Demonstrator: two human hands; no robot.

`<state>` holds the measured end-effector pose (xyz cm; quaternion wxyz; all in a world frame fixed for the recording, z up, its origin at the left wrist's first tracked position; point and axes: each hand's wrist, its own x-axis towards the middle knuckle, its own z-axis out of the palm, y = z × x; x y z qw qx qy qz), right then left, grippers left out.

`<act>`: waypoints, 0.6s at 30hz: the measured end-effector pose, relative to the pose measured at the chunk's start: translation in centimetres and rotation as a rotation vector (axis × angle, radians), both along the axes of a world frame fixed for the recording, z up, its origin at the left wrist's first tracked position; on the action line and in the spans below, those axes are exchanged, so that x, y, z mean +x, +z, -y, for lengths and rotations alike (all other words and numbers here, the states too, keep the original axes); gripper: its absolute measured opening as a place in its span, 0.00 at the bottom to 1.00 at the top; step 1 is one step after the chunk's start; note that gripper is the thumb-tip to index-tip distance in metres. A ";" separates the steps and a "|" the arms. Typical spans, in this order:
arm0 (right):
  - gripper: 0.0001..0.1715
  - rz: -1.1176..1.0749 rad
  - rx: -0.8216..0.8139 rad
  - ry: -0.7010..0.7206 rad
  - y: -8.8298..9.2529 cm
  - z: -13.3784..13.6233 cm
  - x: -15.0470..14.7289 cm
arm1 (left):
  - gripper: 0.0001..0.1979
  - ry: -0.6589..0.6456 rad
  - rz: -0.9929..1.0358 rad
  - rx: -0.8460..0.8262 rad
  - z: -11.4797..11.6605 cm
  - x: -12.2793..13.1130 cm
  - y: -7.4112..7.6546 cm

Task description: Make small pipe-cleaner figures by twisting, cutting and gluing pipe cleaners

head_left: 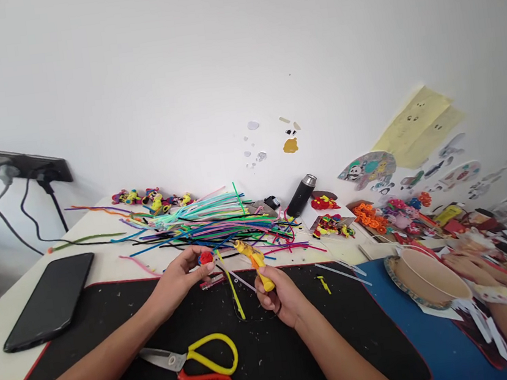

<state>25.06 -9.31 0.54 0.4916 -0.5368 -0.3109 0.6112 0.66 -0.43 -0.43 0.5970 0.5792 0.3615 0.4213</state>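
Between the thumb and fingers of my left hand [185,278] is a small red fuzzy ball [206,258], with a bit of blue beside it. My right hand [279,294] grips a yellow hot glue gun [253,259], its tip pointing up and left, a short way right of the ball. Below the gap between my hands, a yellow pipe cleaner [234,291] lies on the black mat [274,360]. Scissors [180,362] with one yellow and one red handle rest open nearer to me. A short yellow piece [324,285] lies right of my right hand.
Behind my hands spreads a heap of coloured pipe cleaners [206,220]. A black tablet [49,301] lies at left, near the wall sockets [28,165]. A black flask [301,196] leans at the back. At right, another person's arms [491,284] are beside a round brown container [425,277].
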 end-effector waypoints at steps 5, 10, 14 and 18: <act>0.24 -0.213 0.066 0.049 0.5 0.0 -0.5 | 0.24 -0.019 0.083 -0.057 0.3 0.3 -0.2; 0.21 -0.224 0.134 0.123 1.3 -0.1 -0.9 | 0.25 0.007 0.169 -0.157 0.3 0.2 0.7; 0.22 -0.254 0.162 0.173 1.8 -1.2 -1.5 | 0.27 0.058 0.183 -0.206 -0.1 0.0 1.3; 0.25 -0.291 0.169 0.171 2.2 -3.1 -2.9 | 0.26 0.114 0.181 -0.212 -0.7 -0.4 1.0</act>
